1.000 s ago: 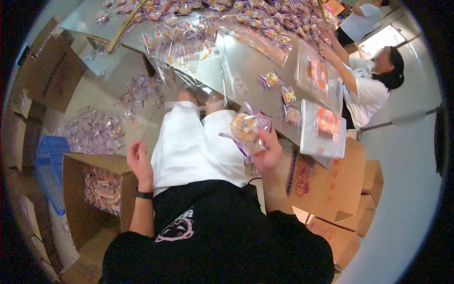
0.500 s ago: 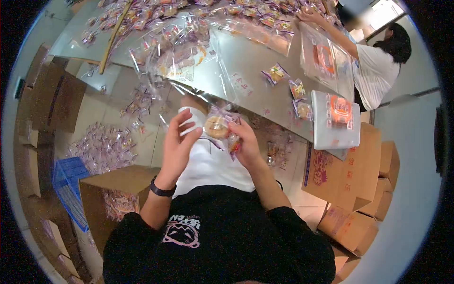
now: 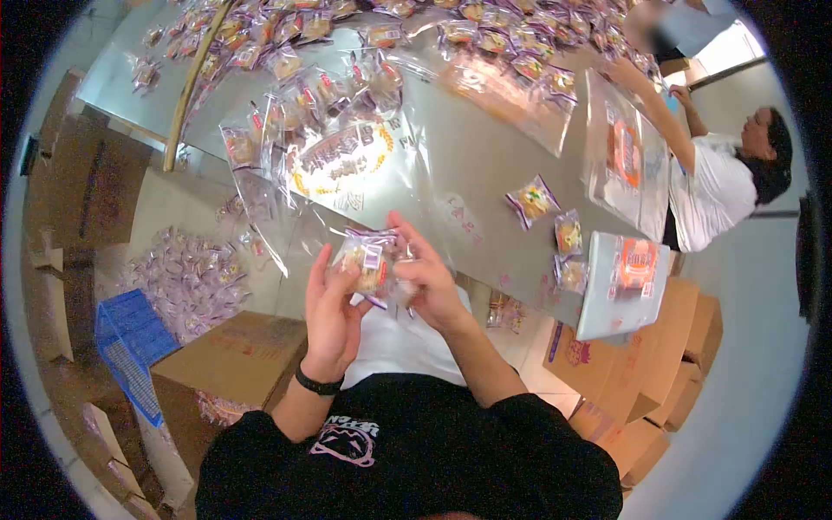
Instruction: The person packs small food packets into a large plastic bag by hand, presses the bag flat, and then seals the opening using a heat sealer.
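Note:
Small wrapped snack packets (image 3: 371, 264) with clear and purple film are between my hands, in front of my lap. My left hand (image 3: 334, 303) closes on them from the left, thumb on top. From the right, my right hand (image 3: 426, 277) grips the packets too, its index finger raised. How many packets are held cannot be made out. Beyond my hands a clear printed bag (image 3: 342, 165) lies on the metal table (image 3: 468, 186), with several packets in its far part. Its near edge hangs over the table's edge.
Loose packets (image 3: 531, 201) lie to the right, beside a stack of flat bags (image 3: 628, 282). A wooden stick (image 3: 195, 87) crosses the left side. A co-worker (image 3: 724, 182) stands at the right. Cardboard box (image 3: 230, 355), blue basket (image 3: 134, 347) and piled packets (image 3: 195, 277) are lower left.
My left hand has moved in and closed on the packets; before, it was open beside them. The view has shifted, showing more of the bag. Another person appears at the top right.

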`<control>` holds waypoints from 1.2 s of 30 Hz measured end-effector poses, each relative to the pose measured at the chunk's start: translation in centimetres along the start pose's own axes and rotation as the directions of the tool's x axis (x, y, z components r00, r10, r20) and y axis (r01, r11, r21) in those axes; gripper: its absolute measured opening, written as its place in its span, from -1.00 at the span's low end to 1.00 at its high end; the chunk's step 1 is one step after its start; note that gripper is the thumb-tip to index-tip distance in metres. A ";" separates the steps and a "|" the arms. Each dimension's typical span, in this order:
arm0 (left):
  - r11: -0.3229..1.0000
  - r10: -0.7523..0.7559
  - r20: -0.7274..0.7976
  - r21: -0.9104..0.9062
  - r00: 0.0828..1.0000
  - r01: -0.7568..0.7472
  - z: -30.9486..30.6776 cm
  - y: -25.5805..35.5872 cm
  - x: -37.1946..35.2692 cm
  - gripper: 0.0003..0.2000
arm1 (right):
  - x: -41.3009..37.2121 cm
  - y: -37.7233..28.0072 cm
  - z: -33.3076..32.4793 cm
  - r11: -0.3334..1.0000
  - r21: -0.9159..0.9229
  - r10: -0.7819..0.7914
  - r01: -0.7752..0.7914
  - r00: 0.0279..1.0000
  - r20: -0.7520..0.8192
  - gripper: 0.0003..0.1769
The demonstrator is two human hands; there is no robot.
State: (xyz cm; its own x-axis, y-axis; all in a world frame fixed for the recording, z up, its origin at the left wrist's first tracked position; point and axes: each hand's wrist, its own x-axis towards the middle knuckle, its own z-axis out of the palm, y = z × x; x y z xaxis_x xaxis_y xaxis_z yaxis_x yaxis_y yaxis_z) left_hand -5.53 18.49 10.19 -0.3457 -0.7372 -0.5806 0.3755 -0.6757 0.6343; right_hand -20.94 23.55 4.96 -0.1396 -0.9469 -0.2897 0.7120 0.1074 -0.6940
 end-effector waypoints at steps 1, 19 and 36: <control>1.000 0.027 0.030 -0.013 0.999 -0.026 -0.2 0.2 0.5 -0.23 | 0.5 -0.4 0.1 0.974 0.221 0.038 -0.047 0.998 0.044 0.04; 0.955 0.297 0.083 -0.019 0.951 -0.296 1.0 -2.1 0.4 -0.10 | 2.1 0.2 0.7 0.882 0.456 -0.103 0.117 0.993 -0.054 -0.34; 0.529 0.254 0.570 0.595 0.782 -0.605 -0.7 0.5 -1.7 -0.27 | -1.0 1.0 0.9 0.859 -0.144 -0.487 0.491 0.871 0.068 -0.41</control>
State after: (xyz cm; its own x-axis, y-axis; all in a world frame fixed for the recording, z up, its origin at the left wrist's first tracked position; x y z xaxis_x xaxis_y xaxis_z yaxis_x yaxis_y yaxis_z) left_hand -4.12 19.38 11.14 -0.6648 -0.7470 -0.0020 -0.1039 0.0898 0.9905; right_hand -19.43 24.31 5.17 -0.4214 -0.8975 0.1302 0.4440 -0.3294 -0.8333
